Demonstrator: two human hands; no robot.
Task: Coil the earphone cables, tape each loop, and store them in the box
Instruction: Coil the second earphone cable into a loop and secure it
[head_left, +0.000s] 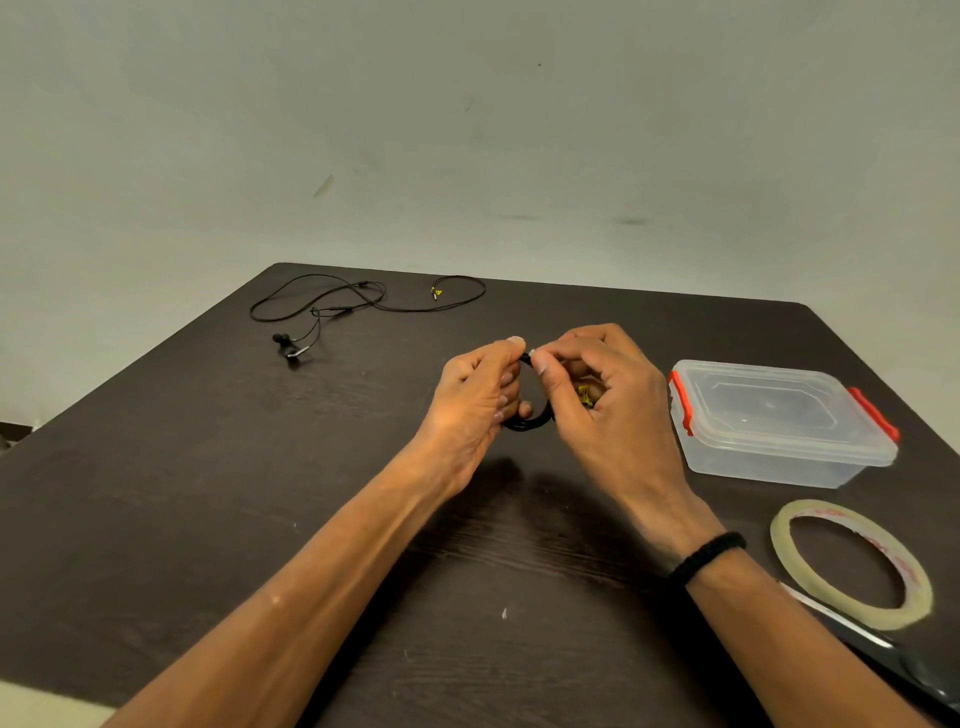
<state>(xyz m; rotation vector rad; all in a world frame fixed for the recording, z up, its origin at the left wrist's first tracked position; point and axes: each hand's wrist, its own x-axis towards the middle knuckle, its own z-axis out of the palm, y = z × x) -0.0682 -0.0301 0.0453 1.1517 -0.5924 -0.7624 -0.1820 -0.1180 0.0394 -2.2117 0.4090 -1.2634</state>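
A coiled black earphone cable (531, 422) is held above the middle of the dark table between both hands. My left hand (475, 400) grips its left side, thumb on top. My right hand (597, 395) pinches the top of the coil, and a yellow tag (584, 396) shows inside its palm. A second black earphone (332, 306) lies uncoiled at the far left of the table, buds toward me. A clear plastic box (779, 421) with red latches and its lid on stands at the right. A roll of clear tape (852, 564) lies flat in front of the box.
Scissors (883, 649) lie at the near right, blades under the tape roll's edge. The dark wooden table (260, 493) meets a pale wall at the back. A black band is on my right wrist.
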